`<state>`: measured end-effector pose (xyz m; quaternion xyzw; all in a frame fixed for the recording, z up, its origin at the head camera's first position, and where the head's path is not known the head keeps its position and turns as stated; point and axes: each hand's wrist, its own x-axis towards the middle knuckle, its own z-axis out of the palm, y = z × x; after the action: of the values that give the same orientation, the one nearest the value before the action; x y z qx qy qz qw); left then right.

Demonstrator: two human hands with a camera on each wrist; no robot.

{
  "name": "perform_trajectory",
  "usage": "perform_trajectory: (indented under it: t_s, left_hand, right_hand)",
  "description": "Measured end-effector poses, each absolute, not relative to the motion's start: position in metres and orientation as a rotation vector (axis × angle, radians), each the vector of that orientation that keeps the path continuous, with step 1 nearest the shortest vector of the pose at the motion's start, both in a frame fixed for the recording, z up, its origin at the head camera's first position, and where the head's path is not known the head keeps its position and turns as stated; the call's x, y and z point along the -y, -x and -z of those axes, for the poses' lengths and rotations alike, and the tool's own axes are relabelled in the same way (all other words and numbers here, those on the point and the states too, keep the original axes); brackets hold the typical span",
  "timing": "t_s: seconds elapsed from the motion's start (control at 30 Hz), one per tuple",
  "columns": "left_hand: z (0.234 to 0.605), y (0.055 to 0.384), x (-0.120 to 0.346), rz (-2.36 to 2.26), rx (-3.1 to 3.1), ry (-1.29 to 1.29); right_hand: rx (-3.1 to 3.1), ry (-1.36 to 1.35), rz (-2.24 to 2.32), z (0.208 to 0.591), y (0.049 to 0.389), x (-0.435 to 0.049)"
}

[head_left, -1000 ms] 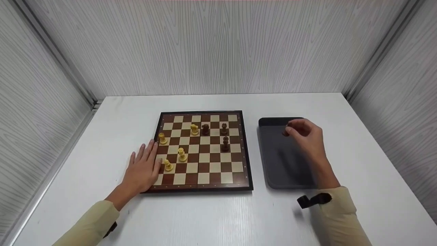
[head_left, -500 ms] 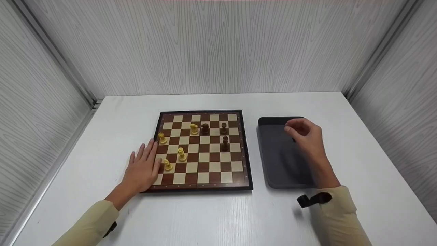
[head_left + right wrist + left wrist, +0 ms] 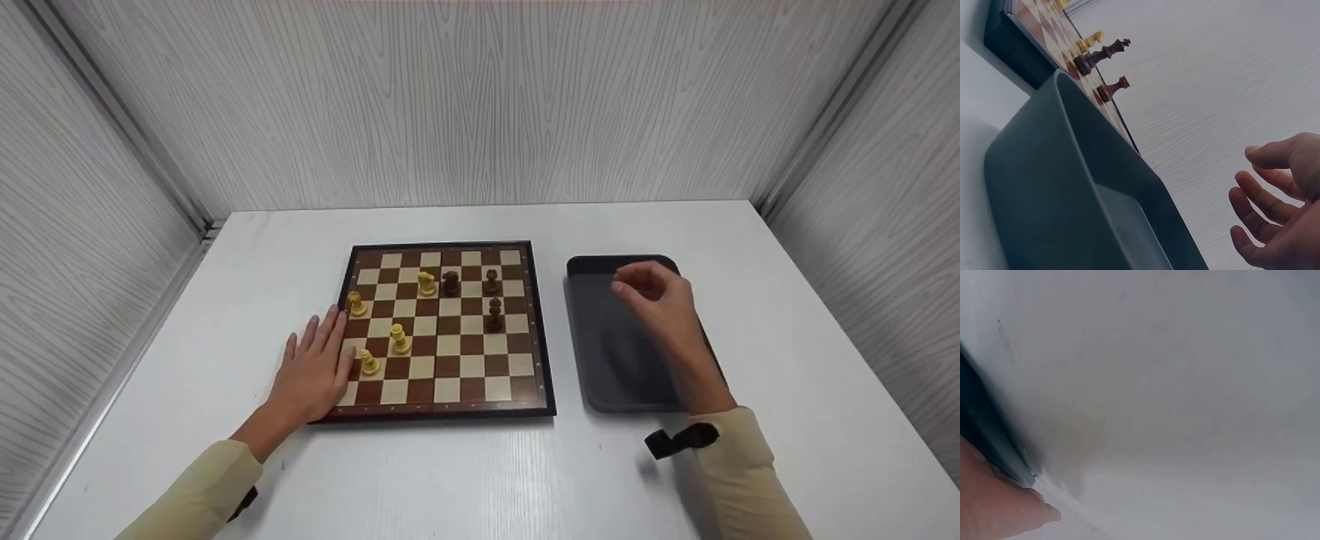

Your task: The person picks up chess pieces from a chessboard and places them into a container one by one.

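Note:
My left hand [image 3: 307, 379] lies flat with straight fingers along the left edge of a brown-and-cream chessboard [image 3: 433, 411]. In the left wrist view, part of that hand [image 3: 1002, 509] shows beside the board's dark side. My right hand [image 3: 664, 300] hovers over a dark grey tray [image 3: 600, 367] right of the board, fingers loosely bent. The right wrist view shows nothing between the fingers of this hand [image 3: 1275, 208]. On the board stand a dark king [image 3: 494, 316], a dark rook [image 3: 492, 282], a dark knight [image 3: 451, 283], a yellow knight [image 3: 427, 283] and several other yellow chess pieces.
The board and tray sit on a white table [image 3: 480, 480], with a strip of tabletop between them. Pale wood-grain panels [image 3: 480, 105] close off the back and both sides. The tray's raised wall [image 3: 1044, 185] shows near the right wrist camera.
A dark chess piece pinched by my right hand has left the fingers, falling toward the tray. The hand then shifts slightly left. My left hand stays put.

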<state>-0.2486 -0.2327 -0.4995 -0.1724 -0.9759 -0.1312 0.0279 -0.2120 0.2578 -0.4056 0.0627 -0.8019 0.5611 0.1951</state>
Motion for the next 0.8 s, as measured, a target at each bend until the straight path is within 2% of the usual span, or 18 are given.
perform_trajectory:
  t_s: [0.3,0.6,0.8]
  left_hand:
    - [0.5,0.249,0.233,0.386,3.039,0.528]
    - [0.5,0.249,0.233,0.412,3.014,0.523]
    - [0.501,0.249,0.233,0.399,3.016,0.525]
  right_hand:
    - [2.239,-0.239,-1.602,0.412,0.216,-0.237]
    - [2.256,-0.257,-1.636,0.442,0.238,-0.225]
    - [2.237,-0.277,-1.675,0.443,0.242,-0.21]
